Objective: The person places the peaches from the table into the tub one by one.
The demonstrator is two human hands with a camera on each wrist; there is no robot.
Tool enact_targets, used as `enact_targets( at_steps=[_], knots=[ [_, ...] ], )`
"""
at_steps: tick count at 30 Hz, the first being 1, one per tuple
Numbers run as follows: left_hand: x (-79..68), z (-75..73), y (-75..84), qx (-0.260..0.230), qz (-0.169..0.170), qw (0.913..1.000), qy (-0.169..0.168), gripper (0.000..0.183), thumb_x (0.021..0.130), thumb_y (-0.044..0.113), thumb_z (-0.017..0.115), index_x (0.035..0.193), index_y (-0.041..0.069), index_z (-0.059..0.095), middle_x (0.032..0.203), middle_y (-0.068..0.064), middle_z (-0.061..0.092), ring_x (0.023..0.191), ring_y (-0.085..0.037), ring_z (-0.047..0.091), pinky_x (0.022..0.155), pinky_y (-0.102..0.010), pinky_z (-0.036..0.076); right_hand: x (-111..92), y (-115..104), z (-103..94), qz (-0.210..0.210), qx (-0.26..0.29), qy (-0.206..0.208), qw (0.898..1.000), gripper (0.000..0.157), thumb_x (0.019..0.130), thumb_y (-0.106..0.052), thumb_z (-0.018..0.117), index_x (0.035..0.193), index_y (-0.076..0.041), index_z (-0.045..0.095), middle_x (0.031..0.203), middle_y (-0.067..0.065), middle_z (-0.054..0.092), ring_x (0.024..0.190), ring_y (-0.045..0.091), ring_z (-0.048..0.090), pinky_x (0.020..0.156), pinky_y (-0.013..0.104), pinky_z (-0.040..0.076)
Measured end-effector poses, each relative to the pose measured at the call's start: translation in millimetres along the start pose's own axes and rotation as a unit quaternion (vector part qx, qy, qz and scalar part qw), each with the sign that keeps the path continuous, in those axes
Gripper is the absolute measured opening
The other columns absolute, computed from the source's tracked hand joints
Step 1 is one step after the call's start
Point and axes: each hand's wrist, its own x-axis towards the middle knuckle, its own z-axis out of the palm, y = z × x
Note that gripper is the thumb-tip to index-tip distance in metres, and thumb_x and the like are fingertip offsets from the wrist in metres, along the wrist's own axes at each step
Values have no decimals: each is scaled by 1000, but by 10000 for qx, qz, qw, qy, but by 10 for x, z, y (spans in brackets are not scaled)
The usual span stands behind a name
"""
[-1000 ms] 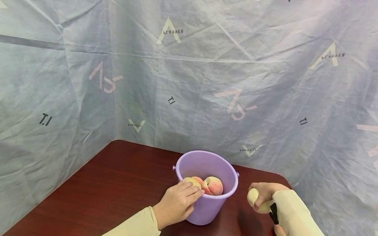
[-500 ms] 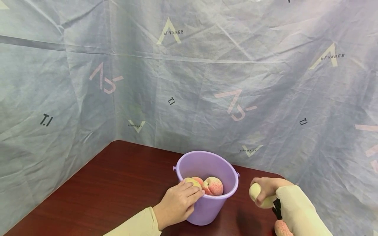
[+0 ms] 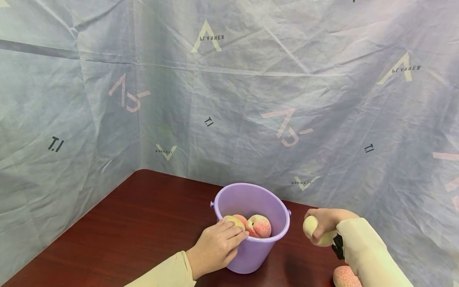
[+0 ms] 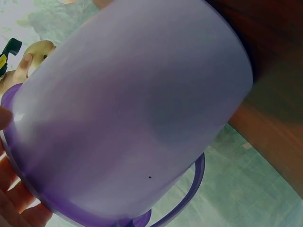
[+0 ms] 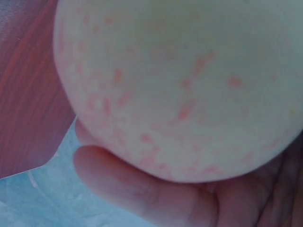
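Observation:
A purple bucket (image 3: 251, 255) stands on the dark red table with several peaches inside, among them a red-speckled peach (image 3: 259, 226) and a yellowish peach (image 3: 234, 221). My left hand (image 3: 216, 247) grips the bucket's near-left rim, its fingers over the edge and partly covering the yellowish peach. In the left wrist view, fingers (image 4: 21, 196) lie along the rim. To the right of the bucket, my right hand (image 3: 328, 223) holds a pale peach (image 5: 180, 90) above the table, thumb across it. Part of that peach is hidden by the hand.
Another reddish peach (image 3: 346, 276) lies on the table (image 3: 143, 223) below my right sleeve, partly hidden. The bucket's handle (image 4: 189, 189) hangs at its side in the left wrist view. A grey printed cloth (image 3: 229, 99) hangs behind and left of the table.
My right hand has moved up and slightly right with the pale peach, exposing more of the peach on the table. The left hand and bucket stay in place.

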Motion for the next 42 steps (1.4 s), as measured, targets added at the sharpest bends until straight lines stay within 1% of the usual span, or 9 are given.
enact_targets(
  at_steps=[3, 7, 12, 19, 23, 29, 36, 39, 42],
  knots=[
    [4, 6, 6, 19, -62, 10000, -10, 21, 92, 25, 58, 105, 18, 74, 100, 9, 69, 96, -11, 62, 88, -33, 53, -21, -44, -36, -1, 47, 5, 10000, 42, 59, -7, 74, 98, -10, 57, 84, 2, 54, 76, 17, 53, 64, 30, 47],
    [6, 29, 20, 45, -58, 9996, 267, 35, 103, 25, 40, 103, 17, 74, 98, 8, 68, 94, -11, 63, 86, -34, 53, -38, -79, -63, 76, 53, -23, 10000, 43, 59, -7, 73, 100, -11, 57, 86, 3, 54, 77, 18, 52, 63, 31, 47],
    [31, 103, 23, 265, 88, 9957, 885, 35, 102, 20, 39, 97, 17, 73, 92, 8, 67, 89, -12, 64, 84, -33, 54, -51, -85, -66, 160, -40, 9, 9999, 47, 60, -8, 73, 103, -12, 57, 88, 4, 54, 78, 20, 53, 62, 33, 48],
    [44, 165, 42, 451, 59, 9902, 1318, 35, 100, 16, 43, 90, 17, 76, 84, 8, 68, 83, -14, 66, 79, -34, 55, -90, -104, -40, 230, 253, 28, 9994, 49, 60, -7, 72, 107, -13, 56, 91, 5, 53, 80, 22, 55, 57, 36, 50],
    [32, 180, 51, 452, 12, 9890, 1406, 34, 100, 18, 45, 89, 17, 76, 83, 8, 68, 82, -14, 66, 77, -35, 55, -103, -73, -16, 322, 458, 59, 9984, 50, 61, -5, 72, 107, -12, 55, 91, 7, 52, 79, 23, 55, 57, 37, 51],
    [35, 177, 64, 475, -52, 9888, 1411, 37, 102, 22, 43, 90, 17, 77, 85, 8, 69, 83, -13, 66, 76, -37, 56, -117, -23, -17, 365, 298, 143, 9988, 52, 61, -9, 73, 109, -15, 55, 92, 6, 52, 79, 23, 56, 49, 36, 49],
    [64, 182, 55, 480, 16, 9883, 1445, 36, 102, 20, 43, 90, 15, 77, 86, 7, 70, 85, -14, 66, 78, -36, 56, -116, 17, -50, -66, 25, 454, 9989, 53, 61, -14, 75, 109, -12, 55, 88, 4, 55, 76, 21, 54, 50, 34, 46],
    [61, 182, 51, 434, 43, 9886, 1443, 37, 103, 19, 43, 90, 15, 77, 86, 7, 69, 85, -15, 65, 78, -35, 55, -107, 20, -60, -464, -55, 651, 9968, 54, 60, -15, 76, 109, -11, 54, 86, 2, 56, 74, 19, 53, 53, 33, 44],
    [53, 182, 54, 399, 42, 9880, 1491, 37, 103, 19, 42, 89, 14, 76, 85, 7, 69, 84, -15, 65, 78, -35, 54, -85, 17, -68, -1036, -367, 1054, 9883, 56, 60, -17, 78, 110, -8, 54, 84, -1, 57, 70, 14, 52, 57, 29, 44]
  ],
)
